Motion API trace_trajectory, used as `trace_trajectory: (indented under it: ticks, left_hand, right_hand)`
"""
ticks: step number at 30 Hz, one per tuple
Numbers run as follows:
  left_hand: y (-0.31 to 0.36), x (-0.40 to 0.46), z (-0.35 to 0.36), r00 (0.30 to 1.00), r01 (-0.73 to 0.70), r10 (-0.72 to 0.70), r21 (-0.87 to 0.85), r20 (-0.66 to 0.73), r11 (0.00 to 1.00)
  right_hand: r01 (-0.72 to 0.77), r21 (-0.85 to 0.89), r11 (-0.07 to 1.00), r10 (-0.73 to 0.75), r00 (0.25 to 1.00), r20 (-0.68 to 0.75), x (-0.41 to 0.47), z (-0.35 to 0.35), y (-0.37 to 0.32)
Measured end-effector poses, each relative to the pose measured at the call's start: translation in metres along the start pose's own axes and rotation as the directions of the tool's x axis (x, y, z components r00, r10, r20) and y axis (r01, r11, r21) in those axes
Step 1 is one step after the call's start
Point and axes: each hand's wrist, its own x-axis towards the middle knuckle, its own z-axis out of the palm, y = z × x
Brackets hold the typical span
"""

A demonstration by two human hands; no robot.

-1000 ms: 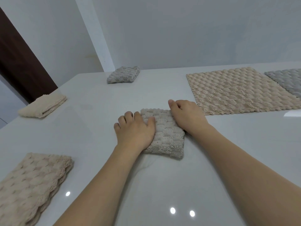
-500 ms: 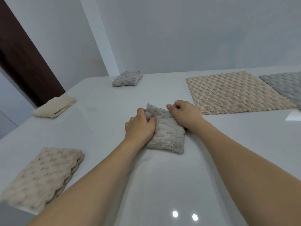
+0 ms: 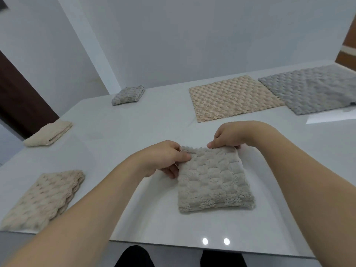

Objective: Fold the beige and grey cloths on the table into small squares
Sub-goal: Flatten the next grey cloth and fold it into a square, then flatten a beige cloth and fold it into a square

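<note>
A: Hands first. Pose?

B: Both forearms reach in from the near edge, bare. Left hand (image 3: 163,158) is at the far-left corner of the folded grey-beige cloth (image 3: 212,180), thumb on top, fingers curled under the edge, pinching it. Right hand (image 3: 228,138) is at the far-right corner, wrist arched up, fingertips pointing down, thumb and fingers pinching the far edge.

A: Cloth lifted or flat?

B: Near edge looks to lie on the tabletop (image 3: 163,120); the far edge is in both hands. Can't tell if it's raised off the surface.

A: Where on the tabletop?

B: Centre, near the front edge, right in front of the person. Roughly square, several layers thick.

A: Other cloths?

B: Folded beige cloth (image 3: 44,199) front left, at the tabletop's edge. Small folded cream cloth (image 3: 49,132) further back on the left edge. Small folded grey cloth (image 3: 128,95) at the far-left corner. Unfolded beige cloth (image 3: 233,98) spread flat far right, with an unfolded grey cloth (image 3: 312,88) just beside it, edges touching or slightly overlapping; can't tell which.

A: Anything else?

B: White wall (image 3: 192,35) behind, dark door (image 3: 17,97) at left.
</note>
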Motion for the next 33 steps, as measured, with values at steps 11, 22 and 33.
trace_trajectory:
  ticks: [11, 22, 33]
  left_hand:
    - [0.017, -0.006, 0.045, 0.978, -0.059, 0.067, -0.046, 0.199, 0.997]
    - [0.016, -0.005, 0.048, 0.963, -0.084, 0.075, 0.026, 0.257, 0.996]
    - [0.015, 0.047, 0.035, 0.873, -0.161, 0.263, 0.265, -0.412, 0.951]
  right_hand:
    - [-0.121, 0.094, 0.988, 0.105, 0.981, 0.165, -0.034, -0.005, 0.049]
    - [-0.17, 0.058, 0.984, 0.142, 0.933, 0.33, -0.035, -0.009, 0.044]
    - [0.236, 0.323, 0.917, -0.038, 0.855, -0.517, 0.012, -0.012, 0.059]
